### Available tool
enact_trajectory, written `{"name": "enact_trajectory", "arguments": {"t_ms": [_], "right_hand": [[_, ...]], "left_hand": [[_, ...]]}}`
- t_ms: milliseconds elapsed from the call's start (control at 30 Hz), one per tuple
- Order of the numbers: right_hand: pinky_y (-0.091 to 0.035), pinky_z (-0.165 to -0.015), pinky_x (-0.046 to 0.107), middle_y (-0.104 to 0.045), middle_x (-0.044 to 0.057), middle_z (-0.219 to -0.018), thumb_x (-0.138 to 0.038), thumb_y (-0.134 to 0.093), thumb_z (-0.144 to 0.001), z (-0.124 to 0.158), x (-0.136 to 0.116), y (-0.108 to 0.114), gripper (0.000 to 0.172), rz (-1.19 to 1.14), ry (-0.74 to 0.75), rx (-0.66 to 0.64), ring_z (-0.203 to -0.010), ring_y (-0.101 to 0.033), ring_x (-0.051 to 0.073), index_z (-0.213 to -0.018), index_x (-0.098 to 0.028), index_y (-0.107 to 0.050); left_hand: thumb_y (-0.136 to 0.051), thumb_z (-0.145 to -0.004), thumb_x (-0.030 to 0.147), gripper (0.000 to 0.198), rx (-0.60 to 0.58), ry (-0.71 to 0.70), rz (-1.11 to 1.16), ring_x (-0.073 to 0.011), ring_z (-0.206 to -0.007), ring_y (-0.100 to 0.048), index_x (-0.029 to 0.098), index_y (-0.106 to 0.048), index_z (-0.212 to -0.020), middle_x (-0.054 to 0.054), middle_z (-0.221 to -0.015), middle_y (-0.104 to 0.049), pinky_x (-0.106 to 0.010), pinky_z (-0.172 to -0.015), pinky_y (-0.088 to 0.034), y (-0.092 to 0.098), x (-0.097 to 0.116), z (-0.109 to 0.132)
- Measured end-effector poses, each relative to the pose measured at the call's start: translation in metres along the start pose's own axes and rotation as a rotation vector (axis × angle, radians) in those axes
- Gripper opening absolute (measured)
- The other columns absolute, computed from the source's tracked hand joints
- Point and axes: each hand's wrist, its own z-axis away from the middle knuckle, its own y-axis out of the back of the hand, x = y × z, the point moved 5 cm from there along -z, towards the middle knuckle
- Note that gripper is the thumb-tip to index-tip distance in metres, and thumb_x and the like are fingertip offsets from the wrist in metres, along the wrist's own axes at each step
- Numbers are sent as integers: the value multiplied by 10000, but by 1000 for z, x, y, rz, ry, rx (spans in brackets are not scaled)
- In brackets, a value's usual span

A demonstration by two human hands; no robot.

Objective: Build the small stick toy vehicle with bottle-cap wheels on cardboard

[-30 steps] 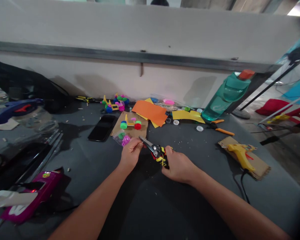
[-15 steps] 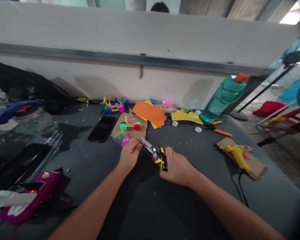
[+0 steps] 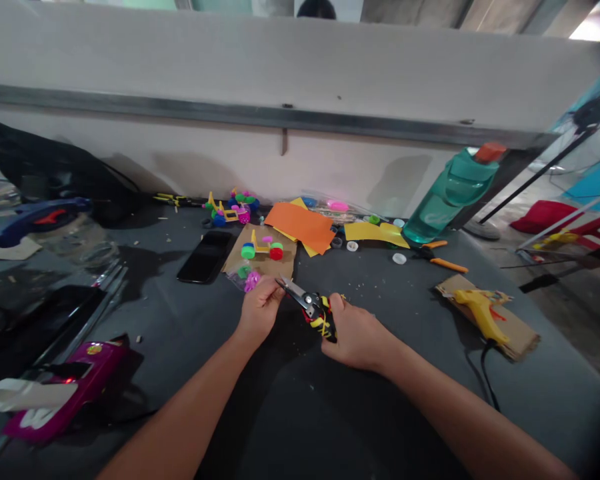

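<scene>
Right hand (image 3: 357,333) wrapped around the handles of metal-bladed snips (image 3: 310,305), left hand (image 3: 259,310) pinched together at the blade tips (anything held there too small to tell), over a dark tabletop (image 3: 395,300), toy car (image 3: 261,250) on cardboard (image 3: 275,268) beyond.

The cutters (image 3: 309,307) have black, red and yellow handles (image 3: 325,320). Beyond them: orange paper (image 3: 300,227) and a yellow toy car (image 3: 263,249) with green and red wheels (image 3: 276,251). To their right: a teal, orange-capped bottle (image 3: 445,200) and a yellow glue gun (image 3: 486,319). The desk (image 3: 310,427) is dark grey.
</scene>
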Motion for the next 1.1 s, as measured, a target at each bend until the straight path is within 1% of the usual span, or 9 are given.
{"name": "enact_trajectory", "arguments": {"t_ms": [233, 333, 467, 567, 667, 767, 867, 1000, 1100], "right_hand": [[-300, -498, 271, -587, 58, -706, -336, -482, -706, -3, 2, -2, 297, -3, -5, -6, -578, -562, 188, -923, -177, -358], [-298, -512, 266, -586, 45, -714, -361, -497, -690, -3, 8, -5, 336, -44, -38, 53, -575, -554, 176, -940, -180, -364], [-291, -516, 261, -579, 37, -721, -368, -499, -679, -6, 25, -4, 359, -74, -172, 175, -583, -549, 177, -960, -178, -383], [-321, -556, 272, -583, 71, -808, -370, -509, -678, -9, 41, 3, 369, -20, -262, 276, -666, -562, 200, -968, -167, -405], [-364, -658, 319, -569, 122, -918, -363, -548, -645, -13, 55, 9, 430, 91, -306, 338, -828, -550, 263, -997, -141, -441], [-363, -731, 383, -550, 155, -961, -389, -572, -644, -15, 66, 8, 509, 177, -364, 332, -915, -513, 313, -1059, -113, -467], [-354, -752, 424, -543, 172, -973, -442, -562, -684, -14, 72, 4, 545, 219, -389, 295, -931, -494, 330, -1099, -99, -479], [-319, -818, 484, -524, 196, -1090, -483, -530, -747, -11, 59, 14, 541, 279, -292, 329, -1023, -438, 353, -1141, -114, -495], [-284, -888, 468, -536, 128, -1142, -371, -468, -840, -16, 31, 27, 369, 259, -31, 340, -1078, -418, 302, -1170, -209, -509]], "left_hand": [[-483, -833, 263, 193, -21, 91, 50, -148, -697, -537, 174, -602, -711, -16, -720, -595, -269, -691, -425, -4, -2, -1], [-473, -844, 282, 205, -45, 144, 143, -155, -736, -560, 174, -610, -736, -18, -742, -617, -273, -724, -432, -7, 1, -2], [-503, -829, 299, 190, -15, 227, 255, -161, -755, -583, 180, -652, -836, -25, -745, -650, -286, -754, -444, -7, 1, -1], [-539, -809, 288, 189, 22, 292, 376, -143, -730, -585, 184, -656, -914, -26, -741, -649, -269, -724, -461, -7, -4, 1], [-564, -795, 280, 205, 37, 371, 566, -116, -687, -581, 183, -624, -966, -13, -729, -633, -270, -716, -488, -11, -7, 3], [-590, -776, 283, 246, 57, 473, 743, -86, -600, -551, 182, -578, -1001, 5, -714, -615, -291, -672, -526, -13, -10, 3], [-619, -750, 289, 260, 113, 556, 826, -72, -561, -536, 169, -564, -973, 4, -713, -620, -254, -595, -532, -10, -13, 2], [-629, -733, 340, 224, 243, 622, 851, -60, -470, -509, 139, -556, -800, 7, -624, -607, -207, -495, -502, -3, -20, 2], [-581, -757, 403, 256, 285, 622, 830, -50, -336, -400, 153, -525, -767, 50, -480, -533, -196, -385, -445, -1, -22, 3]]}}
